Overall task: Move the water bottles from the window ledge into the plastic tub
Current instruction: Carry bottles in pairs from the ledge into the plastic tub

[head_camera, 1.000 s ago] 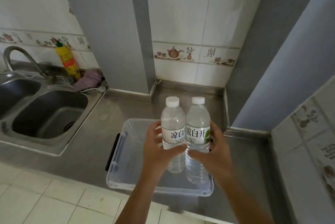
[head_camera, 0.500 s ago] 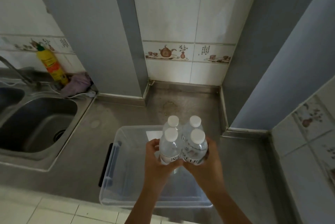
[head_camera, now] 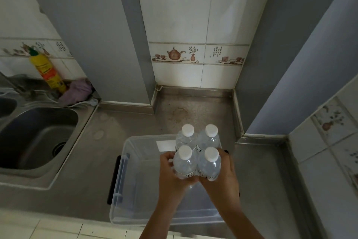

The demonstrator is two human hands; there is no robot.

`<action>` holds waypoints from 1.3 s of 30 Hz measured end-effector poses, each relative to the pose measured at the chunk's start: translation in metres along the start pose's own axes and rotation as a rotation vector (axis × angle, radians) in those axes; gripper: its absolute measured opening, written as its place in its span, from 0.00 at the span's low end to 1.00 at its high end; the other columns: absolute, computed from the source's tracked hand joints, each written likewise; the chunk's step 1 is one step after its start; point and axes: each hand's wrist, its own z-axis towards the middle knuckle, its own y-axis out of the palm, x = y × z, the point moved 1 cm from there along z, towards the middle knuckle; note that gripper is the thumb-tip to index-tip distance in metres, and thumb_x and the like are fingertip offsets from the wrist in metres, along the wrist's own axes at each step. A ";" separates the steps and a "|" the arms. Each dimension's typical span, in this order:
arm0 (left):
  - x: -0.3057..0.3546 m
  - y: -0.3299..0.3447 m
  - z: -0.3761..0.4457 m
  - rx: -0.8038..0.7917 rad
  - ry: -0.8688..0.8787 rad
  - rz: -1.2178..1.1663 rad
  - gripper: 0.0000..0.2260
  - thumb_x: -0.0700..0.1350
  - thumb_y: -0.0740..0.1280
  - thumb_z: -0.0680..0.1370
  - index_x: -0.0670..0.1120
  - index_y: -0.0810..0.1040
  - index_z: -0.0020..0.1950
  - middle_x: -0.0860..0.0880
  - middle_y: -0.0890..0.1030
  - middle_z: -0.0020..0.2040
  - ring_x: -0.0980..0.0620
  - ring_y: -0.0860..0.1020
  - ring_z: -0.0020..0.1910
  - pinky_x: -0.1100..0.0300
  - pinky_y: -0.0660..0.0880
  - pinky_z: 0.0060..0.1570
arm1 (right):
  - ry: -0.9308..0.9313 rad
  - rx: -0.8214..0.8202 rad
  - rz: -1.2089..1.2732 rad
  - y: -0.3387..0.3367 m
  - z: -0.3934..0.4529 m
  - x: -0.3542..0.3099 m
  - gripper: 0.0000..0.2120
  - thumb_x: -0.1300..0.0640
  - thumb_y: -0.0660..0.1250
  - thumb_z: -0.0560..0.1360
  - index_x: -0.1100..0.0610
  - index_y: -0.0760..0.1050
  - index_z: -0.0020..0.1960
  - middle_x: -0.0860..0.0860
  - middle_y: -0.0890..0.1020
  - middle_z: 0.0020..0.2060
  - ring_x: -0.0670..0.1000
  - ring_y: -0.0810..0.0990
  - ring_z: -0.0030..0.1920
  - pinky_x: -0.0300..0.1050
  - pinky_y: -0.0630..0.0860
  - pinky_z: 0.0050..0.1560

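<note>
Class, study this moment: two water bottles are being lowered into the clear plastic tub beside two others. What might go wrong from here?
1. Each hand grips one bottle: left hand on the near-left bottle, right hand on the near-right bottle. Smooth plastic could slip.
2. The two rear bottles stand very close, so a nudge might topple them.
3. The plastic tub is light and may slide on the steel counter.

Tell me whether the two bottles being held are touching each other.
Touching. The head view shows the left-hand bottle and the right-hand bottle pressed side by side with no gap, the left hand and right hand squeezing them together.
</note>
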 end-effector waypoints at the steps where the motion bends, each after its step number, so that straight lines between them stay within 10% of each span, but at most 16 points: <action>1: 0.001 0.000 0.000 -0.001 -0.005 0.000 0.38 0.38 0.85 0.53 0.55 0.66 0.52 0.54 0.76 0.52 0.69 0.77 0.46 0.71 0.75 0.41 | -0.006 0.001 -0.004 -0.001 0.000 0.000 0.34 0.55 0.81 0.61 0.47 0.66 0.59 0.47 0.76 0.51 0.45 0.77 0.48 0.26 0.68 0.42; 13: 0.009 -0.007 -0.011 0.053 0.134 0.067 0.34 0.57 0.81 0.57 0.57 0.69 0.58 0.56 0.76 0.56 0.55 0.76 0.56 0.51 0.76 0.58 | 0.011 -0.102 0.003 -0.027 -0.003 -0.003 0.31 0.48 0.78 0.64 0.43 0.68 0.62 0.41 0.76 0.56 0.41 0.76 0.54 0.27 0.70 0.51; 22: 0.057 -0.015 -0.027 0.047 0.571 0.294 0.16 0.55 0.66 0.75 0.53 0.73 0.60 0.61 0.75 0.56 0.66 0.72 0.58 0.66 0.68 0.58 | -0.059 -0.078 -0.354 -0.067 -0.011 -0.022 0.17 0.43 0.64 0.73 0.47 0.73 0.60 0.46 0.78 0.56 0.48 0.81 0.50 0.47 0.82 0.38; 27: 0.087 -0.009 -0.046 -0.004 0.850 0.548 0.10 0.48 0.66 0.78 0.51 0.77 0.59 0.54 0.80 0.57 0.53 0.77 0.58 0.57 0.71 0.59 | -0.072 0.103 -0.464 -0.118 -0.031 -0.046 0.16 0.46 0.57 0.75 0.49 0.74 0.58 0.49 0.78 0.57 0.52 0.81 0.50 0.47 0.80 0.32; 33: 0.110 0.031 -0.089 -0.171 1.037 0.638 0.16 0.54 0.65 0.77 0.51 0.78 0.62 0.53 0.81 0.59 0.50 0.79 0.58 0.48 0.75 0.55 | -0.003 0.234 -0.577 -0.173 -0.081 -0.040 0.18 0.48 0.60 0.75 0.53 0.75 0.62 0.52 0.77 0.62 0.55 0.78 0.59 0.47 0.78 0.49; 39: 0.123 0.075 -0.161 -0.354 1.212 0.576 0.16 0.53 0.66 0.75 0.49 0.80 0.60 0.53 0.81 0.58 0.51 0.78 0.57 0.55 0.72 0.56 | 0.165 0.358 -0.594 -0.232 -0.151 -0.032 0.18 0.48 0.61 0.75 0.51 0.73 0.63 0.51 0.73 0.67 0.56 0.76 0.62 0.49 0.78 0.48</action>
